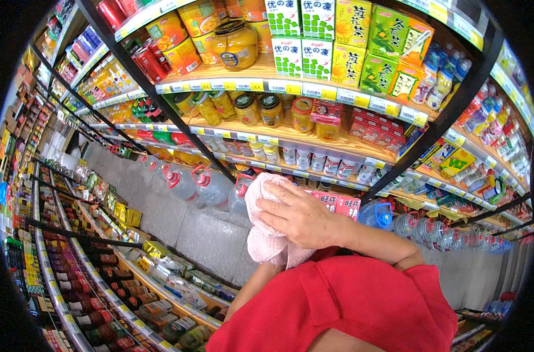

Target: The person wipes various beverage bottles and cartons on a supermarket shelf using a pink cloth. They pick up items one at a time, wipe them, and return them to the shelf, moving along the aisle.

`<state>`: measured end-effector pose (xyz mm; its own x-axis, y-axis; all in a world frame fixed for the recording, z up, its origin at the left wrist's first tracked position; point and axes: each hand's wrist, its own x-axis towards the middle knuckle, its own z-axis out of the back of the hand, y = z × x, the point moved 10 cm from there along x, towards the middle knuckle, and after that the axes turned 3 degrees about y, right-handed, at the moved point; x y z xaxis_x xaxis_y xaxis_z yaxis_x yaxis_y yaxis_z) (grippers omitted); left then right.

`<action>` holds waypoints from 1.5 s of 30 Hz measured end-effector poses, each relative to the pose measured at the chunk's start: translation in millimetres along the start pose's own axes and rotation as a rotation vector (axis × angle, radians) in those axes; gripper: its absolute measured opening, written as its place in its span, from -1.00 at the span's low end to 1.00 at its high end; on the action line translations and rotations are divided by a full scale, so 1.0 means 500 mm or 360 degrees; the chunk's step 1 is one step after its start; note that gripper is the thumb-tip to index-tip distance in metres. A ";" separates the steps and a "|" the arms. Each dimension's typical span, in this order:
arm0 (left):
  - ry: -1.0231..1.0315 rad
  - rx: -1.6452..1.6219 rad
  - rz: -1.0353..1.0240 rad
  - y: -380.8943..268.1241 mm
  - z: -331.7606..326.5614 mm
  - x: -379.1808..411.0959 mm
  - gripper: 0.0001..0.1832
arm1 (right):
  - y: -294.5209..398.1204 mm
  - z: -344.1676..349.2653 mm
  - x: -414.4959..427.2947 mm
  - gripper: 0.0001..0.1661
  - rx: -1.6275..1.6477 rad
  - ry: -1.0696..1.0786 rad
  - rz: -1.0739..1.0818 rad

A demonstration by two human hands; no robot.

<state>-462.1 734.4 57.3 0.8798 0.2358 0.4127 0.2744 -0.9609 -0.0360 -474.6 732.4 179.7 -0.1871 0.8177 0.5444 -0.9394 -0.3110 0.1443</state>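
My right hand lies over a bunched pink cloth, its fingers curled on the fabric. From below, my left hand reaches up to the same cloth; only the wrist area shows, and the fingers are hidden. Whether something is inside the cloth cannot be seen. Beyond it, a shelf holds glass jars of yellow and orange food. A larger glass jar stands on the shelf above, between orange cans and white drink cartons.
Large clear water bottles stand on the grey floor along the shelving, with a blue-capped one beside my right forearm. Black shelf posts rise in front. Behind and left runs another shelf with dark bottles.
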 end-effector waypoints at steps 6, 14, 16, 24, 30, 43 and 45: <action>0.0038 -0.0071 0.0060 0.015 -0.004 0.003 0.17 | 0.020 0.028 -0.045 -0.70 -0.0032 -0.0003 -0.0151; 0.0068 -0.0074 0.0130 0.028 -0.001 0.016 0.22 | -0.003 0.132 -0.150 -0.54 -0.0044 -0.0145 -0.0413; 0.0061 -0.0038 0.0140 0.026 0.001 0.021 0.22 | -0.016 0.164 -0.183 -0.52 -0.0107 -0.0216 -0.0555; 0.0041 0.0112 0.0150 0.023 -0.018 0.038 0.25 | -0.026 0.225 -0.229 -0.41 -0.0069 -0.0600 -0.0678; 0.0082 0.0083 0.0198 0.073 -0.039 0.049 0.26 | -0.019 0.204 -0.183 -0.46 0.0018 -0.0511 -0.0545; 0.0118 0.0047 0.0138 0.090 -0.041 0.035 0.30 | 0.046 0.139 -0.104 -0.60 0.0086 -0.0033 -0.0041; 0.0100 0.0082 0.0122 0.081 -0.037 0.039 0.31 | 0.041 0.139 -0.117 -0.63 0.0036 -0.0055 -0.0034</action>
<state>-440.9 697.3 80.8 0.8733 0.1507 0.4632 0.2282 -0.9667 -0.1158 -462.9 644.2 208.4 -0.1567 0.8073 0.5690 -0.9363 -0.3047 0.1745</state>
